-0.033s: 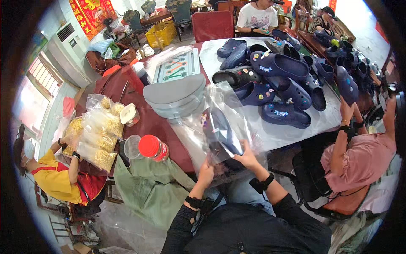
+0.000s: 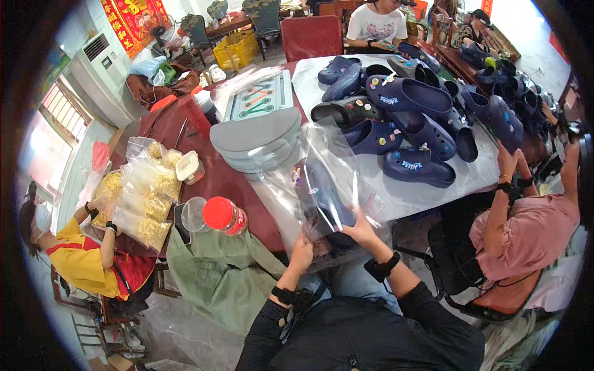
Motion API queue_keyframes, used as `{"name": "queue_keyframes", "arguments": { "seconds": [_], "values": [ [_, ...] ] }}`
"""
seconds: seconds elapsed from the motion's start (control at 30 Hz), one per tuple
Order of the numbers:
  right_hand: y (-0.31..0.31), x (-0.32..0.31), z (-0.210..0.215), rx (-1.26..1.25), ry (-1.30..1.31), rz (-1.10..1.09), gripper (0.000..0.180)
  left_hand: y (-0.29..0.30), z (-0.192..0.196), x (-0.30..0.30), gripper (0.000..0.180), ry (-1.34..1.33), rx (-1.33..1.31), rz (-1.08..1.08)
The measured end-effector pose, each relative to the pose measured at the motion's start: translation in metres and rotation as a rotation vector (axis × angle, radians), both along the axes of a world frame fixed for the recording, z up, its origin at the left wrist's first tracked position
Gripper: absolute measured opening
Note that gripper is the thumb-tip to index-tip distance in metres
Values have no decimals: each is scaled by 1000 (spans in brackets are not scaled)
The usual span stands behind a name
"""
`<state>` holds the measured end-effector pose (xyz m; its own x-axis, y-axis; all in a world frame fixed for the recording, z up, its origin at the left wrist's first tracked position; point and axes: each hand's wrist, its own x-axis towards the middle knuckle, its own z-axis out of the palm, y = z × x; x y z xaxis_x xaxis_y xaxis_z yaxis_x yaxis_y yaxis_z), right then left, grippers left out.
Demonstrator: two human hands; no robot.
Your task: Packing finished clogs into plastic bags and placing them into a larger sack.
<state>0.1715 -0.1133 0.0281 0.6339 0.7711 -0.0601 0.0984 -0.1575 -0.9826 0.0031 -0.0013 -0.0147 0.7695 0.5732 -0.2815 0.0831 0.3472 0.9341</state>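
In front of me a clear plastic bag (image 2: 357, 179) surrounds a navy clog (image 2: 323, 188) with small colourful charms near its left side. My left hand (image 2: 301, 253) is closed on the bag's near left edge. My right hand (image 2: 364, 232) grips the near right edge, thumb on the film beside the clog's near end. Glare on the plastic hides part of the clog. Just beyond, several loose navy clogs (image 2: 408, 96) are heaped on the white-covered table (image 2: 399, 204). A stack of flat grey curved pieces (image 2: 257, 133) stands to the left of the bag.
A red-lidded jar (image 2: 224, 215) and a green cloth (image 2: 216, 278) lie left of my hands. Bags of small yellow pieces (image 2: 148, 204) cover the left table end, where a person in yellow (image 2: 86, 260) works. At right, a person in pink (image 2: 526, 229) holds a navy clog (image 2: 506, 122).
The bagged clog has turned slightly in the bag, and the glare on the film has shifted. Both my hands stay nearly in place. The clog held by the person at right has tilted a little.
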Motion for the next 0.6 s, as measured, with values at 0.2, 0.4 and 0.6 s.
{"name": "queue_keyframes", "arguments": {
  "seconds": [0.2,0.4,0.6],
  "values": [
    [-2,30,-21,-23,130,391,96,-11,38,6,41,103,-155,123],
    [-2,35,16,-135,-26,748,107,4,22,-4,36,51,-211,88],
    [-6,45,3,-359,-190,848,113,4,16,-2,45,145,-26,-7]
  ]
}}
